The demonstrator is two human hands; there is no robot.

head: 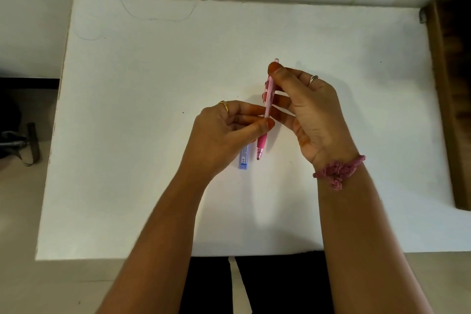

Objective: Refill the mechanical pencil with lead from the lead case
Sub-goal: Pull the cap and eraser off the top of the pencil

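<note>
Pencil: pink mechanical pencil (266, 107) held above the white table (127, 109) by 2 hands, nearly upright in the view, tip end toward the person, cap end away.
Pencil tip: darker pink grip and ribbed metallic cone point down toward the near edge of the table.
Left hand: left hand (224, 132) pinches the lower barrel just above the darker grip, thumb in front, fingers curled behind; a gold ring sits on 1 finger.
Right hand: right hand (311, 115) grasps the upper barrel, thumb and forefinger closed near the cap end, other fingers loosely bent behind the barrel; a silver ring on 1 finger.
Wrist: pink thread band (336, 169) tied around the right wrist.
Lead case: blue lead case (244, 159) lies flat on the table just beside the pencil tip, partly hidden under the left hand; whether it is open cannot be told.
Table edge: dark wooden piece (451, 99) runs along the right side.
</note>
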